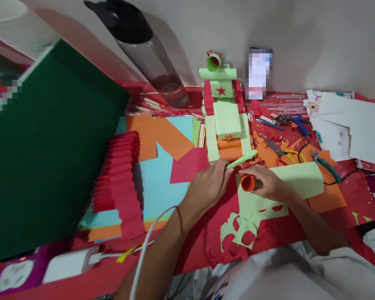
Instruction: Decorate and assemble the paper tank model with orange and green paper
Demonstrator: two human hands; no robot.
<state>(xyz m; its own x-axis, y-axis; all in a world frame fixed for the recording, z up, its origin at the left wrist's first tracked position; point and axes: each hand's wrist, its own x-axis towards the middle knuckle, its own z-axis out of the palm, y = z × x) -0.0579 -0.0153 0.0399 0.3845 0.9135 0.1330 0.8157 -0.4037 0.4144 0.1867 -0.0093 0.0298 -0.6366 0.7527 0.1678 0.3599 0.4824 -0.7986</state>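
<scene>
My left hand (208,183) is closed on a slim light-green tool (245,158), pen-like or knife-like, that points up to the right; its exact kind is unclear. Between the fingers of my right hand (270,182) is a short orange paper tube (247,183), its open end facing me. Under that hand lies a pale green paper sheet (300,177), with cut-out paper scraps (246,229) nearer to me. Just beyond both hands stands a paper model (227,118) made of green, red and orange rolls and boxes, with star shapes on it.
A large dark green board (50,154) leans at left, near pleated red paper (121,175). A water bottle (153,58) and a phone (259,73) stand against the wall. At right are scissors (276,148), a glue gun (295,123) and pliers (326,164). A white cable (143,254) crosses my left forearm.
</scene>
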